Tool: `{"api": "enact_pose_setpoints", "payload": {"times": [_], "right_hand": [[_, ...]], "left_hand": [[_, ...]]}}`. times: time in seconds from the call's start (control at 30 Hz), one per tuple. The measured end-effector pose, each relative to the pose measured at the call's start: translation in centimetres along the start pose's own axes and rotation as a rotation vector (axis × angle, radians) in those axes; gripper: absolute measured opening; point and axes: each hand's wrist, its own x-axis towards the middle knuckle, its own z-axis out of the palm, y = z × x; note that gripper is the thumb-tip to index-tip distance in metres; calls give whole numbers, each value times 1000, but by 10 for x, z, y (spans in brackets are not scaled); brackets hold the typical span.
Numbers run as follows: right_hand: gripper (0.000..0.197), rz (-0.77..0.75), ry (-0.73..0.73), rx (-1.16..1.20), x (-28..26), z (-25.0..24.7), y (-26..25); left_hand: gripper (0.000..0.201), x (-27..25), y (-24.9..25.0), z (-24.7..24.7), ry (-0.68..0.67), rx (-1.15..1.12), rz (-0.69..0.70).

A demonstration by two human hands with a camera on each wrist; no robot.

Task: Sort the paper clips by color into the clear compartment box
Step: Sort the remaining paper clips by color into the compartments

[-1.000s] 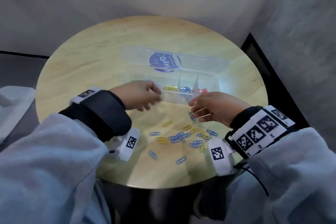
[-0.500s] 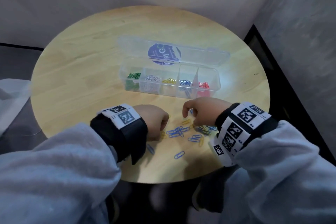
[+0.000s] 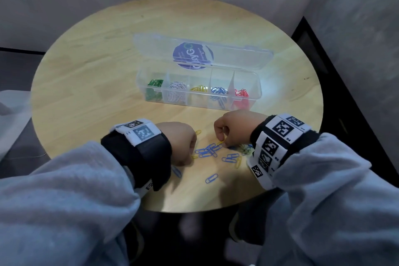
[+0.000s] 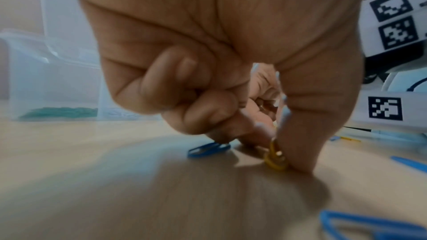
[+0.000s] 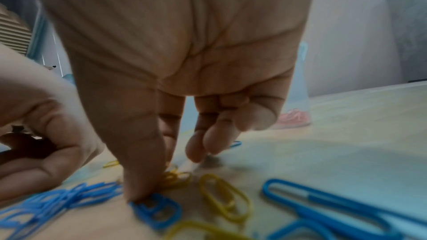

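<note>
The clear compartment box (image 3: 259, 87) stands mid-table with its lid (image 3: 237, 56) open behind it. It holds green (image 3: 155, 83), white (image 3: 177, 86), yellow (image 3: 199, 88), blue (image 3: 219, 90) and red (image 3: 241, 93) clips, one colour per compartment. Loose blue and yellow paper clips (image 3: 208, 150) lie near the front edge. My left hand (image 3: 191, 156) pinches a yellow clip (image 4: 276, 156) between thumb and forefinger, right on the tabletop. My right hand (image 3: 222, 143) has thumb and forefinger closed on yellow clips (image 5: 175, 176) in the pile; a blue clip (image 5: 159, 209) lies against the thumb tip.
The round wooden table (image 3: 97, 84) sits in a corner between grey walls. A single blue clip (image 3: 211, 178) lies close to the front edge, another (image 4: 208, 150) beside my left fingers. Both wrists carry marker bands.
Both hands have drawn back from the front of the box and come down on the loose pile. Each now has its fingertips closed on yellow clips.
</note>
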Motion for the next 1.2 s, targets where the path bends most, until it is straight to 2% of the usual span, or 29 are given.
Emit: {"api": "enact_pose_setpoints", "payload": {"times": [0.2,0.3,0.37,0.47,0.57,0.63,0.8,0.9,0.97,1.03,1.17,1.2], "right_hand": [[23,18,-24,1,-1,0,2],[10,23,-31,60,-6,-1,4],[8,31,4,150,-8,-4,10],[19,64,83,436,-14,-13,23],[23,59,145,982,-21,-18,32],[21,52,158,1259,-23,-19,34],[21,88,74,1547,-31,-19,30],[26,148,96,1689,-36,-18,28],[24,198,116,1670,-39,-17,29],[20,257,135,1493,-44,-11,33],[20,269,107,587,-51,4,43],[21,266,93,444,-52,5,42]], "left_hand": [[13,2,-3,-1,-20,-69,44],[12,1,-8,-2,-27,-160,56],[11,0,-13,-5,-16,-277,79],[21,1,-20,-15,-10,-547,153],[30,0,-24,-26,-30,-934,192],[30,-1,-26,-30,-23,-1172,204],[31,-1,-28,-34,-56,-1426,134],[29,0,-29,-34,-75,-1543,70],[25,2,-27,-34,-60,-1557,18],[19,6,-26,-32,-28,-1437,-58],[11,14,-24,-24,94,-731,-90],[12,15,-23,-22,124,-575,-91]]}}
